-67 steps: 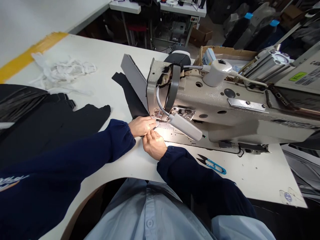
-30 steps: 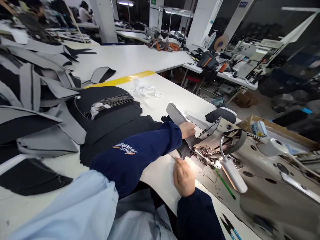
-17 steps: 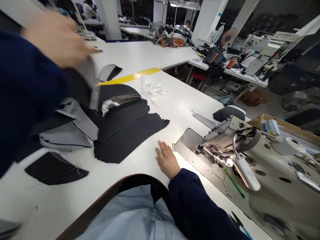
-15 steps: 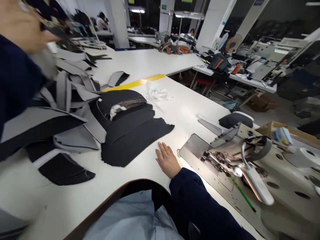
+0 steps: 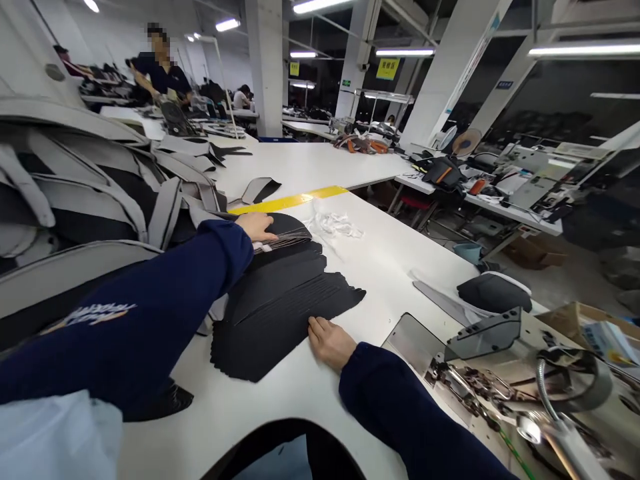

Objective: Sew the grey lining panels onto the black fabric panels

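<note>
Sewing machine (image 5: pixel 483 331) sits nearest me, to the right of the black stack (image 5: pixel 285 300), at the bench (image 5: pixel 400 267) edge.

Right hand (image 5: pixel 330 341): palm down on the bench at the near edge of the black stack. Fingers straight and slightly spread, holding nothing, tips touching the stack's edge.

Black stack: cut pieces fanned out flat in the middle of the bench, with a jagged right edge.

Left hand (image 5: pixel 257 227): at the far end of the black stack, laid on a bundle (image 5: pixel 287 238) of thin dark pieces that rests on top of it. Fingers straight and close together, pressed flat, I read no grip.

Black pad (image 5: pixel 493 292): well to the right of the stack.

White scraps (image 5: pixel 337 223): just beyond the stack, with yellow tape (image 5: pixel 290 200) past them.

Grey pieces (image 5: pixel 100 193): piled high to the left of the stack.

Person (image 5: pixel 163 67): far behind the stack, at another table.
</note>
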Demonstrator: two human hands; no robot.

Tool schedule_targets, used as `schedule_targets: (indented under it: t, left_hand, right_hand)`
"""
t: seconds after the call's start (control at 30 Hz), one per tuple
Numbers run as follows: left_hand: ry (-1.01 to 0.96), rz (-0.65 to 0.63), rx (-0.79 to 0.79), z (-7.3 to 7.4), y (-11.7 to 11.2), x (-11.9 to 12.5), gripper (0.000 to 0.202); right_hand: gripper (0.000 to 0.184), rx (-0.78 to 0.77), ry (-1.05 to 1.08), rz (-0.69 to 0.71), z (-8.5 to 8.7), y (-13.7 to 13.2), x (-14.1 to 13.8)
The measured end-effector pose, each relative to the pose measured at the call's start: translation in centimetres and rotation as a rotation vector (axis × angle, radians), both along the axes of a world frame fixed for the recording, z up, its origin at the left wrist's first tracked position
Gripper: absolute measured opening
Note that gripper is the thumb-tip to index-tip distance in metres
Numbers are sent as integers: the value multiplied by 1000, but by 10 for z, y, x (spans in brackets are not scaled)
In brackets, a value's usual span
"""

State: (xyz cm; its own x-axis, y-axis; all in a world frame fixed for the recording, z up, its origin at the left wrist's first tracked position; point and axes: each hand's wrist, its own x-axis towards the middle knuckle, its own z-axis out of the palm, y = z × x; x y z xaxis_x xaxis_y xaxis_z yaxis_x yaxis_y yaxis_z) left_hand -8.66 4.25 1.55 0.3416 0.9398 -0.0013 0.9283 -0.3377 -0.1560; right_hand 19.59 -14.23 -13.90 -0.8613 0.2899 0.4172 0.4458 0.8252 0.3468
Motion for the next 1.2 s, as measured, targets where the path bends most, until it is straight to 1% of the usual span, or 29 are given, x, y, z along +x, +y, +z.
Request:
schedule_targets:
  t: [0.03,0.1,0.17,0.2,0.23,0.3,0.4,0.47,0.53,0.6,0.67,0.73,0.8,0.93,1.0,1.07,1.13,1.2]
  left_hand:
    - [5,14,-19,-6,5,2,47]
    - [29,36,-10,-10,10,1,36]
    - [18,46,19,-8,9,-3,27]
    - [5,52,45,-4,7,-5,27]
    - [-12,59,77,2,3,-6,28]
    - [-51,69,146,19,-6,-5,35]
    - [-106,34,209,48,-28,12,40]
    - [-164,-13,186,63,-46,32,40]
    - [-251,-56,104,71,-66,53,44]
    - [-326,-113,0,71,-84,71,51]
    - [-370,-158,-78,67,-99,85,59]
    - [-382,-148,-138,62,-111,95,64]
    - [-375,-122,-172,60,-120,101,66]
    - [-413,-72,-206,66,-133,103,65]
    - [-478,-22,-237,70,-138,103,67]
    - [-531,1,-277,70,-143,107,69]
    - [-544,-18,-322,66,-147,114,70]
    - [-524,-93,-383,58,-151,127,71]
  right_hand:
    - [30,-35,2,-11,2,-1,1]
    - [31,-91,9,-36,3,-4,3]
    - [33,-116,1,-66,3,-7,4]
    - [35,-117,-12,-78,3,-8,3]
    - [36,-115,-32,-88,3,-8,2]
    - [40,-116,-88,-110,4,-7,-3]
    - [41,-151,-154,-139,9,-4,-11]
    - [38,-189,-162,-161,12,-4,-12]
    - [36,-224,-156,-191,13,-4,-8]
    - [34,-252,-129,-227,13,-7,-2]
    - [32,-289,-75,-262,12,-13,3]
    - [32,-343,-22,-288,12,-20,6]
    - [34,-394,-16,-301,14,-27,6]
    - [29,-431,-103,-294,23,-44,3]
    - [32,-431,-146,-291,27,-53,3]
    - [36,-420,-171,-304,30,-59,5]
    - [36,-411,-172,-341,32,-64,9]
    - [35,-428,-154,-398,31,-67,17]
